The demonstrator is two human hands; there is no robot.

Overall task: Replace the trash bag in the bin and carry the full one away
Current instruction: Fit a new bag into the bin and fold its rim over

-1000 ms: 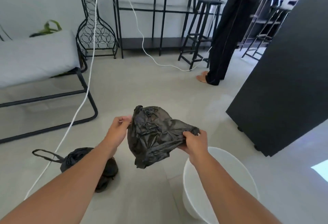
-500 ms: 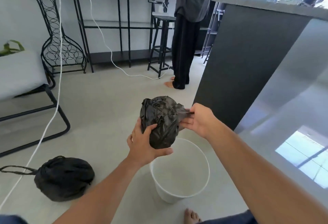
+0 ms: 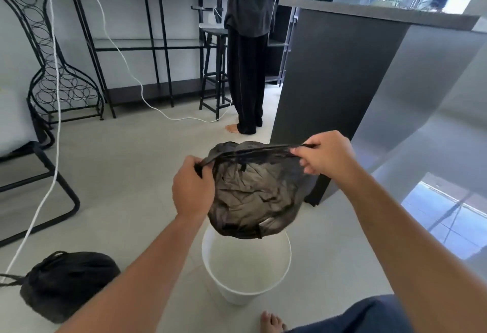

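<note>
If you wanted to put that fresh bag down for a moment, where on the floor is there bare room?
Bare tile lies between the full tied bag and the white bin, and ahead, between the chair frame and the dark counter. It is crowded by the white cable at left and around the stool.

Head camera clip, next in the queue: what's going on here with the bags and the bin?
A person is fitting a fresh liner. The left hand and right hand each grip the rim of an empty black trash bag, stretching it open above the white bin, which has no bag in it yet. The full, tied black bag sits on the floor left of the bin, not yet carried away. Another person stands in the background.
</note>
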